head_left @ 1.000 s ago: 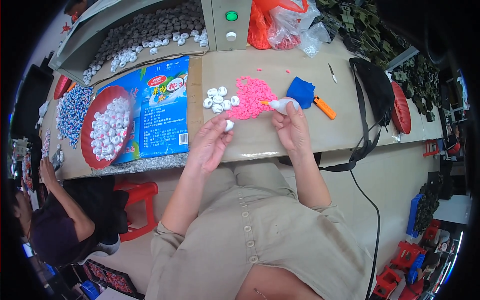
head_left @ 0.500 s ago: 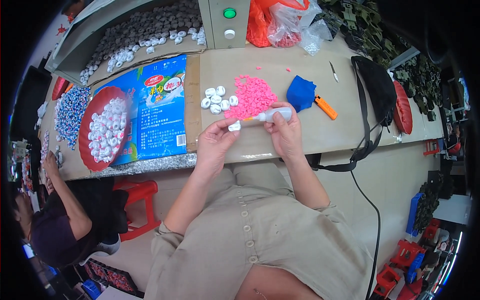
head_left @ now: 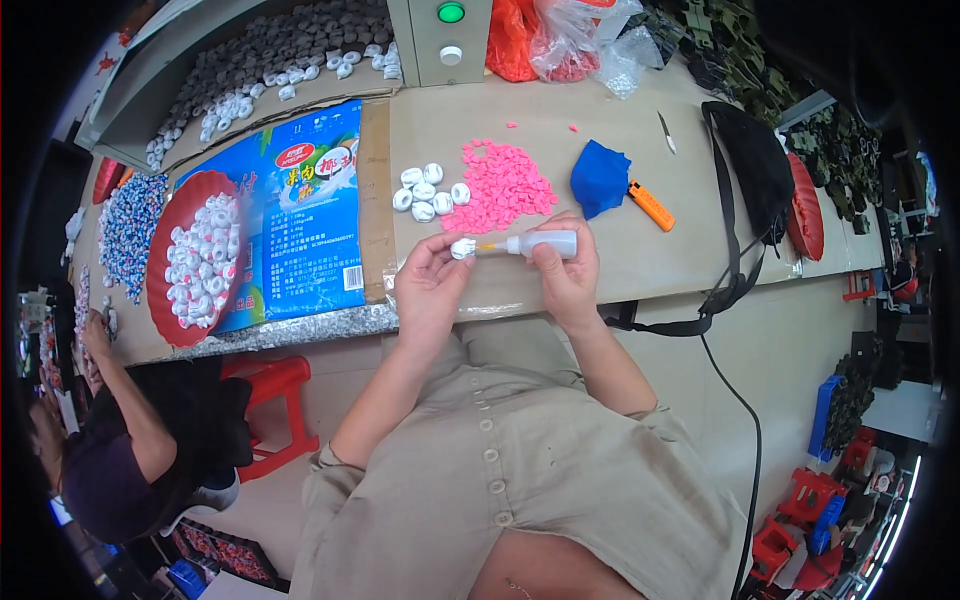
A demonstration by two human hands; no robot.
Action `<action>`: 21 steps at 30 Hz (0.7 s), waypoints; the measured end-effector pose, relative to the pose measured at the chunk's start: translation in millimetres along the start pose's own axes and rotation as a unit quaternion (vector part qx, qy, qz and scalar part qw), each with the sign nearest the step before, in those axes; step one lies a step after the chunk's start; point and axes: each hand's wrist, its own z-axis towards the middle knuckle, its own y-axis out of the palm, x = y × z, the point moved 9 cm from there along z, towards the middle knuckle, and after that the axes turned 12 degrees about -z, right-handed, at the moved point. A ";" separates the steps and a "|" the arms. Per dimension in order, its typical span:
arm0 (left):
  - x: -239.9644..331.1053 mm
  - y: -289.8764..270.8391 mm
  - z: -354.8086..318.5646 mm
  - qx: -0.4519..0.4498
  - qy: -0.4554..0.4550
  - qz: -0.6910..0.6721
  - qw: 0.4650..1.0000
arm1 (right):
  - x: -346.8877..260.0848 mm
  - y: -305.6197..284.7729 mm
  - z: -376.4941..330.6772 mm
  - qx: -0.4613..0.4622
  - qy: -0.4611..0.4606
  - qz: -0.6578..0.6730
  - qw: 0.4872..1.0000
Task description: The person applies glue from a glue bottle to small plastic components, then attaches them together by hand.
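Between the fingertips of my left hand [head_left: 432, 280] is a small white moulded piece [head_left: 463, 248] with dark markings. My right hand [head_left: 572, 278] grips a translucent squeeze bottle [head_left: 545, 243] with a thin amber nozzle, held sideways. The nozzle tip meets or nearly meets the white piece; I cannot tell which. Just beyond my hands lies a pile of small pink pieces [head_left: 505, 185]. Left of that pile sit several more white moulded pieces [head_left: 423, 192]. A blue cloth-like piece [head_left: 600, 178] and an orange box cutter [head_left: 652, 207] lie to the right.
A red bowl [head_left: 160, 262] of white-and-pink pieces stands on flattened blue cardboard [head_left: 300, 230]. At the back is a grey machine [head_left: 430, 60] with a green button. A black bag [head_left: 745, 170] and a small knife [head_left: 667, 133] lie right. A co-worker [head_left: 120, 450] sits at left.
The white piece has been turned and raised a little in my left fingers. The bottle is drawn slightly right and lower, its nozzle now pointing straight at the piece.
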 end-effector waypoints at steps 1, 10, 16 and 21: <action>0.5 0.4 -0.3 0.003 0.000 0.002 1.000 | -0.3 0.2 -0.3 0.000 0.001 0.000 1.000; -0.4 -0.6 0.3 0.007 0.004 0.007 1.000 | -11.5 4.6 -1.0 -0.025 -0.064 -0.104 0.992; -0.1 -0.7 -0.8 0.007 0.002 0.007 1.000 | -9.5 4.2 -2.0 -0.019 -0.064 -0.095 0.993; 0.3 0.2 -1.0 0.008 0.003 0.004 1.000 | -10.6 3.6 -3.0 -0.012 -0.067 -0.102 0.992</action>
